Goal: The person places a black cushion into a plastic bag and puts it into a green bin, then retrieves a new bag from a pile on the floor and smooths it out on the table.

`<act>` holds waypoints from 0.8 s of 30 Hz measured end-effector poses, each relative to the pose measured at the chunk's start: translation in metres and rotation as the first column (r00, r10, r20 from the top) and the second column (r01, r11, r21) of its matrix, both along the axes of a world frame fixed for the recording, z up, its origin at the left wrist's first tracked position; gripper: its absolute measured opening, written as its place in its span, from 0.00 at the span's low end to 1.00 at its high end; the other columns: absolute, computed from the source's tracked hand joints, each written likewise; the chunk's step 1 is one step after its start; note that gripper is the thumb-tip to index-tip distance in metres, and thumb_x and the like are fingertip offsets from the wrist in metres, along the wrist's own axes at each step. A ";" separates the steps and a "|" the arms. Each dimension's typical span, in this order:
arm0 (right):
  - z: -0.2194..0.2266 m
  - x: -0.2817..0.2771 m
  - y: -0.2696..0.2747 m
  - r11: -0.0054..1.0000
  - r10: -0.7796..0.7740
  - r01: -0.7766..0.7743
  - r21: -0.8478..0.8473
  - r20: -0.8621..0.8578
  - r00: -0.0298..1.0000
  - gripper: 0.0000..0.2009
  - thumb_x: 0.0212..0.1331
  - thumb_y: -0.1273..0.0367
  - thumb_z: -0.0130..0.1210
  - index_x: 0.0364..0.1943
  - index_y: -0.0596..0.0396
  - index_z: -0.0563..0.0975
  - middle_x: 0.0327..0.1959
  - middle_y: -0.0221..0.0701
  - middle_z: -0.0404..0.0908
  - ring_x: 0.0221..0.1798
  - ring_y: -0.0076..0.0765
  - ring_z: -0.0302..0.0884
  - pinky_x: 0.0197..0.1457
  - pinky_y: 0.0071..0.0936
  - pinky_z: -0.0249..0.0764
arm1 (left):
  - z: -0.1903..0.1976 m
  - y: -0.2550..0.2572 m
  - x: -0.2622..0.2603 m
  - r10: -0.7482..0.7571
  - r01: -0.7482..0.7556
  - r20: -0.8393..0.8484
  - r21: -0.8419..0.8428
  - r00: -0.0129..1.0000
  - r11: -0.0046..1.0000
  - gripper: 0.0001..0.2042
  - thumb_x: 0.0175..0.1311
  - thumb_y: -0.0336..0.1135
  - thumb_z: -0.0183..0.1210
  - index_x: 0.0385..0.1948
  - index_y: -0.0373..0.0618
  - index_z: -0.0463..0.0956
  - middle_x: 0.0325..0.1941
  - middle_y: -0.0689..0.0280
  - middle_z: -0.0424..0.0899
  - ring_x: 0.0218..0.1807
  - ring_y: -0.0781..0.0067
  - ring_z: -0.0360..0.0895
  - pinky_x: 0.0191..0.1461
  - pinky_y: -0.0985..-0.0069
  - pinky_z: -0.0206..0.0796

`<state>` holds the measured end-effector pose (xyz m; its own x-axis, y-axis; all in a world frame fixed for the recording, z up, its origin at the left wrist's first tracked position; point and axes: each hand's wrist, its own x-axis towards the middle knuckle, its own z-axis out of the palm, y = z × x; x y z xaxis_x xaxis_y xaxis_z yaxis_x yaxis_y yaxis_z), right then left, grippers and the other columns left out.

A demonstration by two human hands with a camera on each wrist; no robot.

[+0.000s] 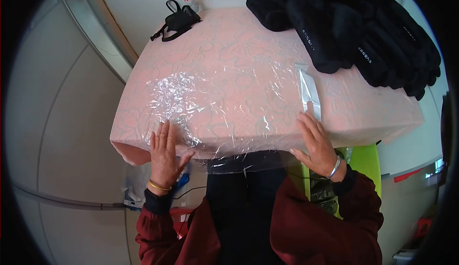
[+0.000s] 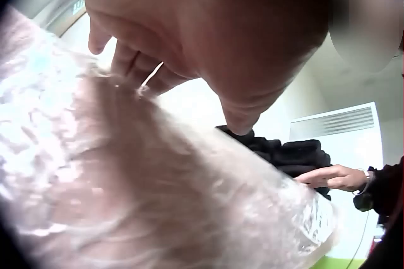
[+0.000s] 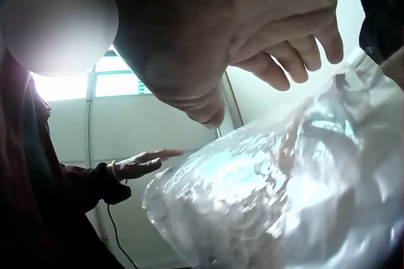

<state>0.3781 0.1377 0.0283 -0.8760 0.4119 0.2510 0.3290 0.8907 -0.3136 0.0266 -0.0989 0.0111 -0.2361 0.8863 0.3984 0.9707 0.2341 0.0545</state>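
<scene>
Both hands flat on the plastic sheet — left hand and right hand, fingers straight, gripping nothing — pinning it smooth at the pink table's near edge, probably so it stays put.

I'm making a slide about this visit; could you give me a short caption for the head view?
Left hand and right hand press flat on a clear plastic sheet spread over a pink table.

Dark red sleeves, black cuffs, 2 bracelets.
</scene>
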 end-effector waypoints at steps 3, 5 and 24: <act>0.012 -0.024 0.009 0.981 0.021 -0.008 0.195 -0.064 0.998 0.43 0.51 0.57 0.66 0.68 0.67 0.58 0.73 0.52 0.52 0.77 0.57 0.45 0.78 0.49 0.45 | 0.018 0.028 0.045 -0.079 0.077 0.039 0.069 0.996 0.995 0.43 0.57 0.52 0.64 0.69 0.34 0.55 0.75 0.48 0.55 0.76 0.47 0.51 0.76 0.47 0.40; 0.007 -0.043 0.014 0.982 0.032 -0.023 0.189 -0.048 0.998 0.44 0.51 0.56 0.66 0.68 0.67 0.58 0.73 0.52 0.52 0.78 0.57 0.44 0.78 0.49 0.44 | 0.021 0.058 0.081 -0.210 0.201 0.116 0.089 0.971 0.976 0.42 0.58 0.51 0.64 0.69 0.34 0.56 0.75 0.47 0.54 0.76 0.47 0.51 0.76 0.46 0.40; -0.018 -0.027 0.086 0.986 -0.031 0.001 0.167 0.178 0.984 0.47 0.62 0.43 0.50 0.71 0.70 0.51 0.75 0.55 0.47 0.79 0.56 0.40 0.79 0.46 0.38 | -0.008 0.050 -0.055 -0.005 0.006 0.011 -0.091 1.000 0.996 0.43 0.66 0.65 0.46 0.68 0.32 0.56 0.74 0.46 0.57 0.76 0.47 0.53 0.76 0.52 0.42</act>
